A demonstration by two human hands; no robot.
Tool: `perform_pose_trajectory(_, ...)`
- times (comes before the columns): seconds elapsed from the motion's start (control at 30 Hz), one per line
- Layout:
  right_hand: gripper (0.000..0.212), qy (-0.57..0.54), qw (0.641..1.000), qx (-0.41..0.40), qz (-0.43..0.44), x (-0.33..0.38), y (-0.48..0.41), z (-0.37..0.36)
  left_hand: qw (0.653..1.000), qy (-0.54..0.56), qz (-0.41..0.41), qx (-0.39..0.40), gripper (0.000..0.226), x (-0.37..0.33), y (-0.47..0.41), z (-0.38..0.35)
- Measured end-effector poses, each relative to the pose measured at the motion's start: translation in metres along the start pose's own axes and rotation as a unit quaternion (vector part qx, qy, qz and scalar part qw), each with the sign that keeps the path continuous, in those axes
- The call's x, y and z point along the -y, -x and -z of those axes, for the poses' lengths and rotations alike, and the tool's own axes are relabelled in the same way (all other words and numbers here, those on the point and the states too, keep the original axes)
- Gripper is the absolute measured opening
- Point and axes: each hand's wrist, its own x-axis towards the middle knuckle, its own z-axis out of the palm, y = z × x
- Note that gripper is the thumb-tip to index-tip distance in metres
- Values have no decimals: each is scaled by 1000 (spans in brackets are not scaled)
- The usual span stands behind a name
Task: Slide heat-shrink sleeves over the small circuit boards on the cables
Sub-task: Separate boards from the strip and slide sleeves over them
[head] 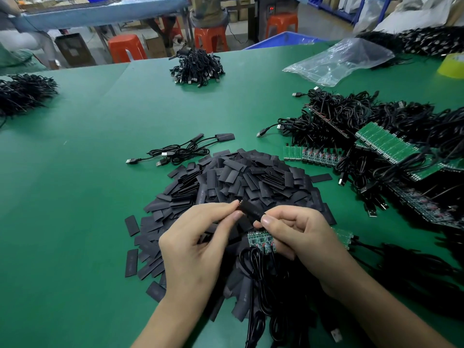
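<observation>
My left hand (198, 237) and my right hand (298, 234) hold one black heat-shrink sleeve (252, 209) between them, above a big pile of flat black sleeves (241, 177). The left thumb and forefinger pinch its left end, where a bit of board edge shows. The right thumb and fingers pinch its right end. Under my right hand hangs a strip of small green circuit boards (261, 241) with black cables (256, 270) trailing toward me. Three sleeved cables (190, 146) lie beyond the pile.
The green table (75, 197) carries a heap of cables with green board panels (384, 144) at the right, cable bundles at the far middle (198, 69) and far left (22, 94), and a clear plastic bag (339, 61). Orange stools stand behind the table.
</observation>
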Motion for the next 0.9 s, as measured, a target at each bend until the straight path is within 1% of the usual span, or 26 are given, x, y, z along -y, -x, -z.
perform_pose_trajectory(0.1,18,2,1000,3,4,1,2,-1,1000,9,8,3,13,1,-1,1)
perform_pose_trajectory(0.2,18,3,1000,-2,3,2,2,-1,1000,-5,2,4,17,-1,0,0)
perform_pose_trajectory(0.4,17,-1,1000,-7,7,2,2,-1,999,-32,-39,11,17,1,0,0)
perform_pose_trajectory(0.6,17,1,1000,-4,6,1,3,1,997,-49,-43,32,17,5,-3,2)
perform_pose_trajectory(0.9,17,-12,1000,14,13,-4,0,2,996,-49,-57,55,27,4,-4,2)
